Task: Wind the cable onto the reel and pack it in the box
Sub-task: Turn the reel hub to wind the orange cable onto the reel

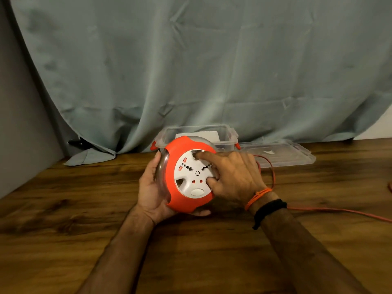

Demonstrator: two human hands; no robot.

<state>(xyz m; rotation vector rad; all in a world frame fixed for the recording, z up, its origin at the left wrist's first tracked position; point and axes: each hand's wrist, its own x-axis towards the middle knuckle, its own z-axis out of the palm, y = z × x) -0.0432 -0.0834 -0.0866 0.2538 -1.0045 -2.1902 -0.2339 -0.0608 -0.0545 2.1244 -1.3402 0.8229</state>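
Reel held above the wooden table, socket face toward the camera. The left hand cradles the orange housing from its outer edge and underside, fingers curled round the rim; the right hand lies across the white centre disc, one fingertip set in a recess at the disc's top and the thumb in another lower down — a turning hold, judged to be for winding. The orange cable leaves the reel behind the right hand, loops beside that wrist and trails off the far side of the table, so much of it appears unwound. Just beyond the held reel stands the clear box, open, its lid lying flat beside it. Risks, as judged: a fingertip may slip from its recess and stall the turn; slack cable could snag on the wrist bands or the lid's edge; uneven winding might jam the housing — or leave it unfit for packing.
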